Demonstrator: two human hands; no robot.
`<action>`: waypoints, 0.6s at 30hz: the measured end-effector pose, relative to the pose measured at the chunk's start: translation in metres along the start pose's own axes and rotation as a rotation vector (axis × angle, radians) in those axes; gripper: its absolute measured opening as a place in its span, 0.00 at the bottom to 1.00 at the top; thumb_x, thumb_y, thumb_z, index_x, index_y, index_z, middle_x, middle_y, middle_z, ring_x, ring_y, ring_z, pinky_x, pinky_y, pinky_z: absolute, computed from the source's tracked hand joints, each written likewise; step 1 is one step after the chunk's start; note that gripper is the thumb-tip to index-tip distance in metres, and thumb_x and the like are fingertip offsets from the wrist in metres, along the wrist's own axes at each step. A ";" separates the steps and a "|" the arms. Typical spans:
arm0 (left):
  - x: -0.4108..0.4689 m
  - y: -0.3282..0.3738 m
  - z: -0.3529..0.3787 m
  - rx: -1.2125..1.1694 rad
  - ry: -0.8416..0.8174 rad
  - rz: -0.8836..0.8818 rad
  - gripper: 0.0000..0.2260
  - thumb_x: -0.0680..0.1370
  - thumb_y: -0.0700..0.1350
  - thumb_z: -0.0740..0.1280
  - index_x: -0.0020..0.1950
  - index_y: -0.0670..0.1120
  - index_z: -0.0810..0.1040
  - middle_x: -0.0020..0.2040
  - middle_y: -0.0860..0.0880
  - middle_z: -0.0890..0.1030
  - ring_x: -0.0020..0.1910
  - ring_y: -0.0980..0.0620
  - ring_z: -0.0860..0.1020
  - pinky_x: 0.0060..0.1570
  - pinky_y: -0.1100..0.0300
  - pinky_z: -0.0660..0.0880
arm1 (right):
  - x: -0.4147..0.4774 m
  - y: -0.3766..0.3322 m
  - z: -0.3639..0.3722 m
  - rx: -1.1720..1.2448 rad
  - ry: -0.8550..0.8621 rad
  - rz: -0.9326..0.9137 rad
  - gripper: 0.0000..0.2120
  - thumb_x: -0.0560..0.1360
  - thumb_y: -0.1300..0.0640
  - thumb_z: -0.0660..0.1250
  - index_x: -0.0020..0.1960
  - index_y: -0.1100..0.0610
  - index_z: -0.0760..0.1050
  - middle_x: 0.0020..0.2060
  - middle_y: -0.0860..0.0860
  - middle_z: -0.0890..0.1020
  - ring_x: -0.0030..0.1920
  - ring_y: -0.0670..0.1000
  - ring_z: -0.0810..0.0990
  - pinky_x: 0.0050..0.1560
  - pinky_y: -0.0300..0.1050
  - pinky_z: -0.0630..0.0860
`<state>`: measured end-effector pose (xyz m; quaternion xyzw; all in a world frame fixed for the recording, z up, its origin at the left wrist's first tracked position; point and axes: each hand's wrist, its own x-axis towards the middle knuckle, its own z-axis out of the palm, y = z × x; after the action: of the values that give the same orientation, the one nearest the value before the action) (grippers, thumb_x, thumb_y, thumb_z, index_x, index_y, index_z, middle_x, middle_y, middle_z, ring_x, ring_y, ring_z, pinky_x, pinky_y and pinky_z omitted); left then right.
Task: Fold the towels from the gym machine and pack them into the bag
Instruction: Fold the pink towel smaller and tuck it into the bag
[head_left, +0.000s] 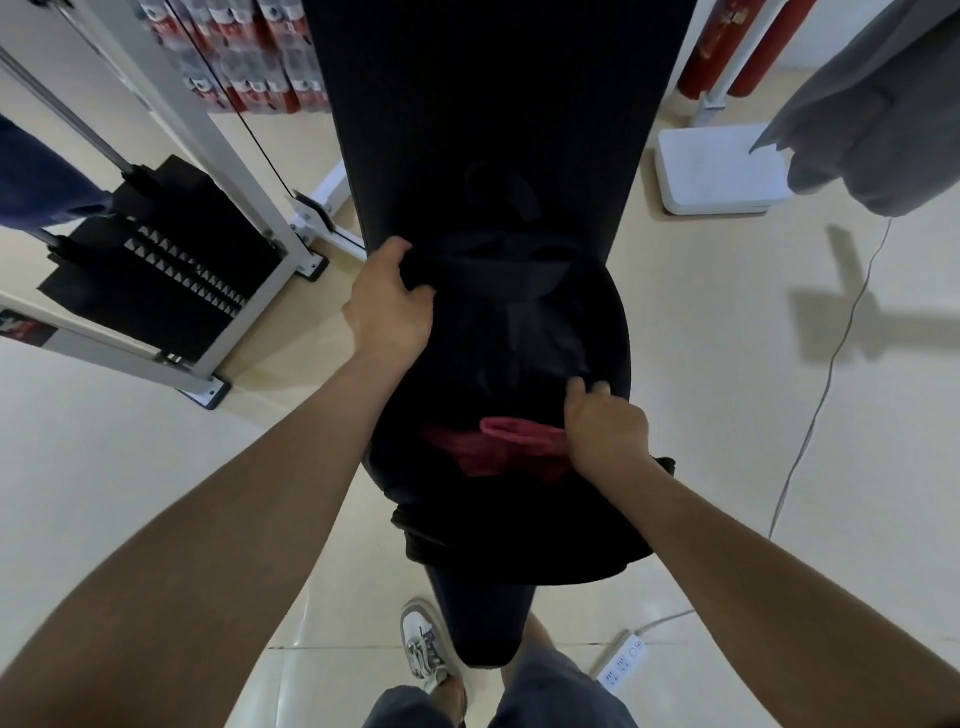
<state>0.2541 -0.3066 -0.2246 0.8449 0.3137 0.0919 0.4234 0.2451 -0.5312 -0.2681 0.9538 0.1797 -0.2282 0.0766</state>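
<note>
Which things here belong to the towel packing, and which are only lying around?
Job: black fabric bag; red folded towel inside it; left hand and right hand gripping the bag.
Lying about: white power strip; white floor scale; grey hanging cloth.

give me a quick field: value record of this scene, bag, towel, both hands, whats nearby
bag: black bag lying on a dark padded bench, its opening gaping
towel: red towel inside the opening, partly visible
left hand: left hand gripping the bag's far edge
right hand: right hand pinching the bag fabric beside the towel
nearby: weight stack on the left, grey cloth hanging upper right, power strip on the floor
</note>
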 end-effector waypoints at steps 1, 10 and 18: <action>0.001 0.002 0.000 0.014 -0.002 -0.007 0.13 0.67 0.41 0.60 0.48 0.55 0.73 0.45 0.52 0.80 0.48 0.48 0.78 0.54 0.42 0.74 | 0.002 0.000 0.001 -0.002 0.048 -0.034 0.18 0.76 0.62 0.61 0.65 0.58 0.65 0.56 0.58 0.76 0.49 0.60 0.82 0.38 0.48 0.71; 0.003 0.010 0.001 0.252 -0.072 -0.045 0.18 0.69 0.42 0.66 0.57 0.55 0.73 0.54 0.48 0.78 0.56 0.46 0.75 0.57 0.42 0.72 | 0.024 -0.023 0.019 0.011 -0.344 -0.346 0.17 0.77 0.54 0.61 0.65 0.55 0.72 0.61 0.56 0.79 0.61 0.59 0.78 0.57 0.52 0.76; -0.035 0.029 -0.027 0.400 -0.154 0.182 0.26 0.73 0.43 0.70 0.69 0.54 0.69 0.65 0.48 0.69 0.65 0.45 0.68 0.62 0.51 0.69 | -0.012 0.012 -0.076 0.356 0.096 -0.226 0.19 0.77 0.55 0.59 0.68 0.50 0.72 0.57 0.53 0.81 0.56 0.57 0.79 0.52 0.49 0.77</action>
<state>0.2284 -0.3236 -0.1813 0.9412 0.2151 0.0009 0.2604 0.2707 -0.5290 -0.1947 0.9359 0.2456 -0.2177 -0.1279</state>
